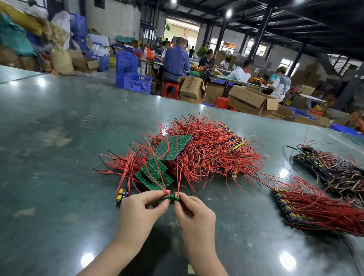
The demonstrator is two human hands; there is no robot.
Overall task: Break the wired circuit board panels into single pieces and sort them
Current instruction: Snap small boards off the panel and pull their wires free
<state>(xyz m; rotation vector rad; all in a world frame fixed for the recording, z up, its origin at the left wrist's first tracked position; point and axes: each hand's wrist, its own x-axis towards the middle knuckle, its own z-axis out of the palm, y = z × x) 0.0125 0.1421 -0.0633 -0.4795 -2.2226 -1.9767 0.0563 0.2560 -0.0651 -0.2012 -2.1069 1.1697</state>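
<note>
Two hands, left hand (143, 205) and right hand (191, 209), pinched a small green wired circuit board strip (171, 197) above the worktop (51, 153); sorted rows (311, 208) lay right, but a large red-wired panel heap (199, 151) seemingly remained.

My fingertips (165, 203) cover most of the small board (169, 197) I pinch, so its break line is hidden. Past my hands, tangled red wires (209, 151) bury the panels beneath. Right of my right hand (192, 211), a sorted row (311, 208) runs off the frame edge. The far workers (176, 60) are blurred.
</note>
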